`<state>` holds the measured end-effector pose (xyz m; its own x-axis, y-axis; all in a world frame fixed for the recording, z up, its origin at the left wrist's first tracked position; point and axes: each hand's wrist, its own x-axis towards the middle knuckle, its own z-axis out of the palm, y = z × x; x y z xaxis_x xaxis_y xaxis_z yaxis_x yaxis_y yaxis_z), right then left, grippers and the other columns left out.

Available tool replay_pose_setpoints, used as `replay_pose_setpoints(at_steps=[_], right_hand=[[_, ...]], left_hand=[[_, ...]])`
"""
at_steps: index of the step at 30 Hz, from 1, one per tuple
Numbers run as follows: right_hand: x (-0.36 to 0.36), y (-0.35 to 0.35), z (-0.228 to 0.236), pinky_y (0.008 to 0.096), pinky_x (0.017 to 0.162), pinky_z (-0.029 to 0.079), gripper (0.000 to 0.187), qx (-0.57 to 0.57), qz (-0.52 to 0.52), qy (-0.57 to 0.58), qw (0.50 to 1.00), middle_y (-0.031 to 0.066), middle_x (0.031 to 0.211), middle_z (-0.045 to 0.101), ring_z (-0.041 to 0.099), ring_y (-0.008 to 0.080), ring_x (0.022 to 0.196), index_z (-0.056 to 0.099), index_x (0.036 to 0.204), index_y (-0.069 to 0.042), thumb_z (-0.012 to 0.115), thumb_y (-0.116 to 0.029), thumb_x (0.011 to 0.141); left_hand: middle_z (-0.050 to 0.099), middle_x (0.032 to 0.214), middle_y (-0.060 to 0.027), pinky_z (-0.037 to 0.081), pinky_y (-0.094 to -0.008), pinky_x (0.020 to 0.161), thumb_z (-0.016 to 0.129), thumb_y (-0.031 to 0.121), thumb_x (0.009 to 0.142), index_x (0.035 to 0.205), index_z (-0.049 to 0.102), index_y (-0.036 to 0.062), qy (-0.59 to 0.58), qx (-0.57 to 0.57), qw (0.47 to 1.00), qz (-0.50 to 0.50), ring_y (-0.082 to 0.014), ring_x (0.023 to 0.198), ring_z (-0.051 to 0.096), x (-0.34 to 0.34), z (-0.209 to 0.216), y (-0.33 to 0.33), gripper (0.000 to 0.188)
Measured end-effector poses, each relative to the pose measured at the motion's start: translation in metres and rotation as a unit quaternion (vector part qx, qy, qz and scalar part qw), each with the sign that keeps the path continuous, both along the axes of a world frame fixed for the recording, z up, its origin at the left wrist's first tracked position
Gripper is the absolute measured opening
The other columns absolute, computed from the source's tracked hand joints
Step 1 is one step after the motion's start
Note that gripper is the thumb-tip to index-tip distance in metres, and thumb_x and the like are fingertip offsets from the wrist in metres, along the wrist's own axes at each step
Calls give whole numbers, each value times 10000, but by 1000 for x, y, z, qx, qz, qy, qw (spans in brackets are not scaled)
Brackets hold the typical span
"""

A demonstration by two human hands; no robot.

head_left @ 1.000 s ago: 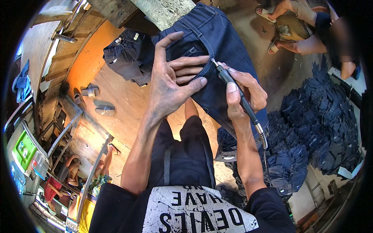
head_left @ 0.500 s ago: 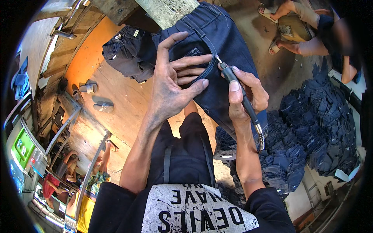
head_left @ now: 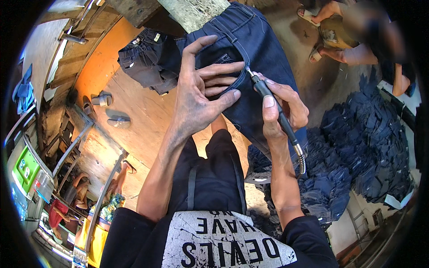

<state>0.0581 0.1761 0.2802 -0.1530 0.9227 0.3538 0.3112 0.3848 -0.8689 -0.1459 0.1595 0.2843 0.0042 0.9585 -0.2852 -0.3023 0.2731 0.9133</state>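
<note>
Dark blue jeans [head_left: 268, 49] are draped over the end of a pale board [head_left: 192, 13], with a curved, stitched pocket edge facing up. My left hand [head_left: 196, 89] lies on them with its fingers spread, the fingertips beside that pocket edge. In my right hand [head_left: 286, 105] is a black rotary tool handpiece [head_left: 279, 109], held like a pen between thumb and fingers. A springy metal-sleeved cable leaves its rear end. Its thin metal tip meets the pocket edge close to my left index fingertip; whether it is turning, I cannot tell.
Gathered dark garments [head_left: 149, 60] hang left of the jeans. A large heap of dark cloth pieces [head_left: 366, 143] fills the right side. Another person's legs [head_left: 335, 53] are at the upper right. Sandals [head_left: 103, 99] lie on the wooden floor; more people sit at the lower left.
The handpiece tip has moved slightly down and left along the pocket edge. My left hand stays nearly in place. The person at the upper right has shifted a little.
</note>
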Motion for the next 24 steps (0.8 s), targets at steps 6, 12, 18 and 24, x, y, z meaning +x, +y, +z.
replay_pose_setpoints(at_steps=[6,12,18,24], right_hand=[[-1,0,0,423,928,651,244,1,20,16,1000,311,1071,792,807,365,1034,693,1116,87,662,-107,971],[-1,-2,-1,453,962,653,253,-34,0,122,992,282,1047,800,814,336,983,714,1114,85,693,-117,962],[1,-43,16,461,1019,630,320,-90,-172,150,969,242,1128,760,770,340,1110,643,1326,53,469,-163,1168],[27,-92,20,375,996,571,319,15,-250,-49,967,127,1205,765,738,241,1148,696,1288,-1,550,-261,1175]], left_hand=[[712,1322,-324,666,-446,1000,919,-3,814,1653,227,96,-4,1,1000,-2,-323,1143,777,-1,-1,1,1092],[720,1288,-286,654,-400,999,895,-7,848,1657,222,104,-6,3,1000,-12,-287,1141,766,-2,-8,-3,1058],[671,1337,-251,597,-379,1017,756,44,962,1659,187,122,-42,-14,998,-40,-252,1207,706,-7,13,1,904],[778,1075,-200,610,-324,699,737,254,1003,1542,327,95,-33,-132,990,-28,-216,805,755,-16,27,34,696]])
